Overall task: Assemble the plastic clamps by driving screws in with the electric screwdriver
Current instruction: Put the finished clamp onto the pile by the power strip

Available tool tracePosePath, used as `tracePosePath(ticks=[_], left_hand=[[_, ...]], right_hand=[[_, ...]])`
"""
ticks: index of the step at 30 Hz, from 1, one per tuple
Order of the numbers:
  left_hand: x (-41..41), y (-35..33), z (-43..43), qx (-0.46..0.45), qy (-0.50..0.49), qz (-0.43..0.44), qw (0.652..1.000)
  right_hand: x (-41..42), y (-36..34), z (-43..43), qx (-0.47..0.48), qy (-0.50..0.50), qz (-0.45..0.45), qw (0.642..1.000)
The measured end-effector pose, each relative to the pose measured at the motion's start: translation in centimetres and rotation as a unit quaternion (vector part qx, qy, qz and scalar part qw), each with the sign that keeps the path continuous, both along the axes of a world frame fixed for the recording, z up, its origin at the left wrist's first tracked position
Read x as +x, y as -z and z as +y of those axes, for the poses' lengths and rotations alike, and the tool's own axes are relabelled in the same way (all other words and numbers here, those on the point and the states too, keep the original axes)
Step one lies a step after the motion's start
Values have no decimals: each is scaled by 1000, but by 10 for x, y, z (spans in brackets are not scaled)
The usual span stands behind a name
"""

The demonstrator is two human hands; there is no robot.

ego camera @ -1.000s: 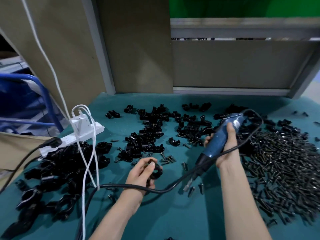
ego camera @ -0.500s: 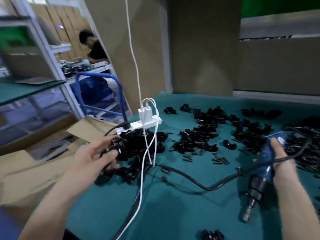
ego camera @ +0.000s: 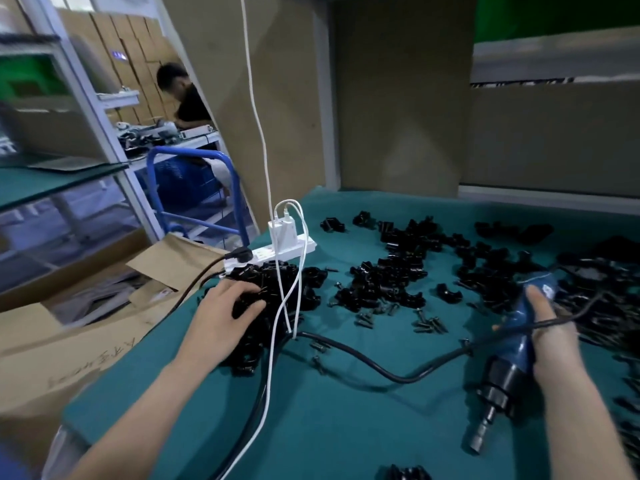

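Head view: blue electric screwdriver (ego camera: 517, 351), black nose, tip angled downward.

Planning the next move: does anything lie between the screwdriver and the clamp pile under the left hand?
Yes. A black cord and white cables cross the mat between the screwdriver and the clamp pile; the cables drape over it beside the left hand.

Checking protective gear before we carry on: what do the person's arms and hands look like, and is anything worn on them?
The left forearm and right forearm are bare as far as the frame shows, with no sleeve on them. The left hand and right hand wear no gloves; no watch, ring or wristband shows.
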State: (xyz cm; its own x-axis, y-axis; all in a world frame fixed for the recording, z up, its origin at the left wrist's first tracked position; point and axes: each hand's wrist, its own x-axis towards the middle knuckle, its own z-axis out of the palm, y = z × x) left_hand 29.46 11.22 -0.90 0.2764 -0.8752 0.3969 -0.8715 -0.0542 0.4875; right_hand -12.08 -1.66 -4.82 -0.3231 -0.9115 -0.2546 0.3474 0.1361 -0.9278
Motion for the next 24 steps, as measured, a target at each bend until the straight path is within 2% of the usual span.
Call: tracePosePath(ticks=[3,4,6,8,10,13,15,17,19,21,24], left_hand=[[-23,-15,-1,-151,-37,-20,988],[-35,-26,-3,-202,-24,-26,979],[-62,-49,-18,-258,65,-34,963],[-94,-72,-47,-208,177,-12,962],[-127,-87,-92,-77,226,-2,971],[-169,-87,-176,115,218,-24,969],[-185,-74,-219,224,190,-47,955],[-191,-54,-247,294,165,-87,937],[-189,-34,-264,279,139,-118,943],[-184,-22,-274,226,123,-132,957],[-178,-15,-282,185,132,-144,963]], right_hand=[[2,0,-2,-27,3,23,999],[3,-1,-1,-31,1,24,999],[6,-3,1,-38,-6,29,999],[8,-4,5,-56,-14,36,998],[10,-3,7,-70,-19,43,996],[11,-1,12,-72,2,61,996],[13,0,16,-81,23,60,995],[13,2,20,-93,44,60,993],[12,4,24,-91,48,73,992],[13,6,27,-79,36,93,992],[14,8,29,-61,23,126,990]])
